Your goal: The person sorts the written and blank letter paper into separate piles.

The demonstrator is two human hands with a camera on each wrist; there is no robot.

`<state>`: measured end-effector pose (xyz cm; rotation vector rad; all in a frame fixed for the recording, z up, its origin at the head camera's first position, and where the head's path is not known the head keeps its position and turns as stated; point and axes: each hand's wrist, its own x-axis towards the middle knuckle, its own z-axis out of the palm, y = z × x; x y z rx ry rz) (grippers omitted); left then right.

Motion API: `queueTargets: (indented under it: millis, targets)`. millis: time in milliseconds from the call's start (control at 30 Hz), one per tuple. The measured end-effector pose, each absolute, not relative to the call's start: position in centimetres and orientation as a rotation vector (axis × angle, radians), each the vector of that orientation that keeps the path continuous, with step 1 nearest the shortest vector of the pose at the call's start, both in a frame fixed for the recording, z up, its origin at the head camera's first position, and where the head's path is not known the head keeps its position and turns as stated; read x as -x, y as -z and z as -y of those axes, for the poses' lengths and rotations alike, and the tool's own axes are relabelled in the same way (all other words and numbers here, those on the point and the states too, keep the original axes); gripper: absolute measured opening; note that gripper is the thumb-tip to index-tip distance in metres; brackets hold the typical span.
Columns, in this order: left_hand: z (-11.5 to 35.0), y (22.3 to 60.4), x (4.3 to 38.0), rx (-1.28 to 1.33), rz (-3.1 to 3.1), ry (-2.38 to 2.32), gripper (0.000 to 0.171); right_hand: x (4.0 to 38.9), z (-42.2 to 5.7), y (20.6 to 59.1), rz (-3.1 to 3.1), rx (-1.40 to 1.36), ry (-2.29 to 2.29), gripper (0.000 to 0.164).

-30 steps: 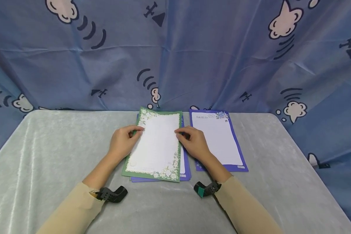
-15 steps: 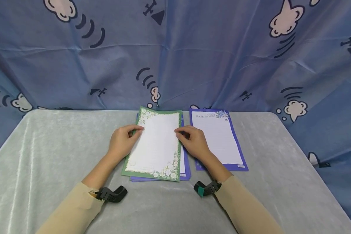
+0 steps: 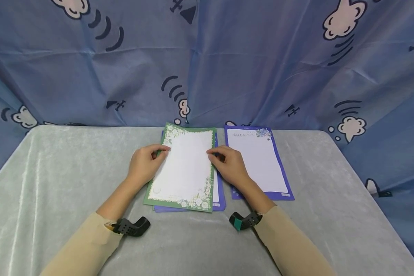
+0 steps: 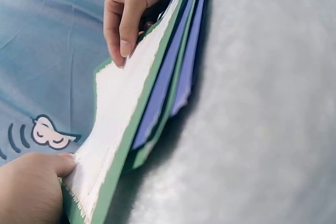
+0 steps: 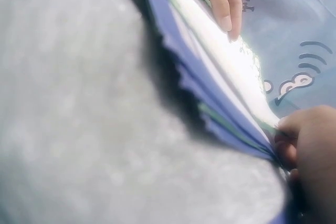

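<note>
A sheet of letter paper (image 3: 188,168) with a green floral border and a white middle lies a little askew over a stack. My left hand (image 3: 144,163) pinches its left edge between thumb and fingers, above mid-height. Opposite, at the right edge, my right hand (image 3: 230,165) pinches the same sheet. Purple-bordered sheets (image 3: 221,199) show beneath it at the right and bottom. In the left wrist view the stack fans out into purple sheets (image 4: 163,93) and green ones, their edges apart. It cannot be told whether the fingers grip any lower sheets too.
Right of the stack lies a purple-bordered sheet (image 3: 258,165) with blue flowers and small writing at its top, partly behind my right forearm. A pale grey cloth covers the table (image 3: 72,172). A blue patterned curtain (image 3: 227,69) hangs along the table's far edge.
Both hands keep their hold on the green-bordered sheet, at nearly the same spot. Only the head view has shifted slightly.
</note>
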<state>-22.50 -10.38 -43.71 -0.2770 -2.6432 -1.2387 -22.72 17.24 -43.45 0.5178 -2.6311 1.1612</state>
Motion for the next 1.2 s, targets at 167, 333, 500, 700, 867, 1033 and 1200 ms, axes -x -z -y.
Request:
queueTargets:
  millis: [167,333,500,700,867,1033,1200]
  targets:
    - [10.24,43.58,22.52,0.282,2.651,1.234,0.018,22.64,-17.36,43.44,2.633,-0.508,-1.168,0.015]
    - [10.11,43.60,22.51,0.285,2.657,1.237,0.018,22.55,-17.46,43.57,2.636,-0.497,-1.171,0.015]
    - [10.11,43.53,22.49,0.286,2.655,1.235,0.019,22.60,-17.46,43.57,2.633,-0.509,-1.173,0.015]
    - [10.21,43.45,22.52,0.282,2.648,1.232,0.019,22.84,-17.38,43.51,2.625,-0.530,-1.173,0.015]
    - [10.25,43.40,22.48,0.278,2.649,1.233,0.019,22.85,-17.33,43.46,2.628,-0.531,-1.179,0.015]
    - [10.29,43.42,22.40,0.280,2.648,1.242,0.019,22.74,-17.28,43.31,2.640,-0.534,-1.174,0.016]
    - [10.30,43.35,22.47,0.279,2.650,1.250,0.019,22.77,-17.26,43.15,2.647,-0.530,-1.164,0.016]
